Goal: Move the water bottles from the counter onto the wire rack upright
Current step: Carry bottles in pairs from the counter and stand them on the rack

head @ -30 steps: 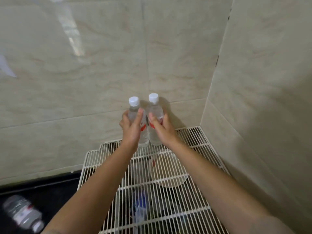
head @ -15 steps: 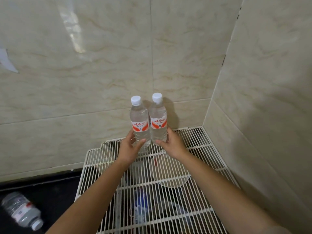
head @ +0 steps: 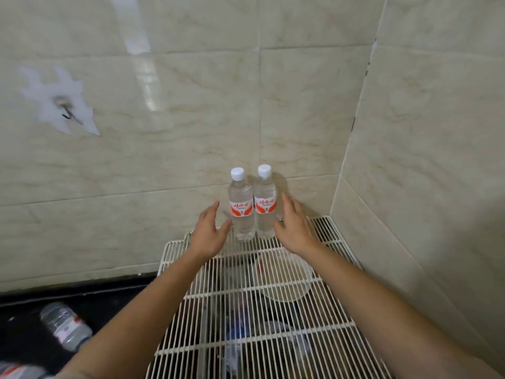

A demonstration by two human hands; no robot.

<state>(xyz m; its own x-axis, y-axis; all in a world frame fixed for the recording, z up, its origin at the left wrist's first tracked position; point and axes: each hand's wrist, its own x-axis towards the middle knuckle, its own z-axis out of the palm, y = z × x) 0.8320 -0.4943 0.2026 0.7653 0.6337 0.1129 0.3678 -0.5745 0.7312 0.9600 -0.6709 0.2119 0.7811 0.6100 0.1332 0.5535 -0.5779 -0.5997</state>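
a clear plastic water bottle with a white screw cap and a red-and-white label stands upright at the back of the white wire rack, and a second bottle of the same kind stands upright just to its right, the two touching side to side. both are close to the beige marble-patterned wall tiles, near the corner where the side wall meets the back wall. the left hand is open, with fingers straight and slightly spread, beside the left flank of the first bottle; its thumb tip lies so near the bottle's lower body that contact cannot be told. the right hand is likewise open, with its palm turned toward the second bottle and its fingers pointing up along it, holding nothing. both bare forearms reach in over the rack from the bottom edge. under the wires sit a round pale bowl and some blurred dark and blue things that cannot be made out. at lower left a third bottle with a white cap lies on its side on the black desk, well apart from the rack, and part of another labelled bottle shows at the corner. a small metal hook sits on a white patch on the back wall.
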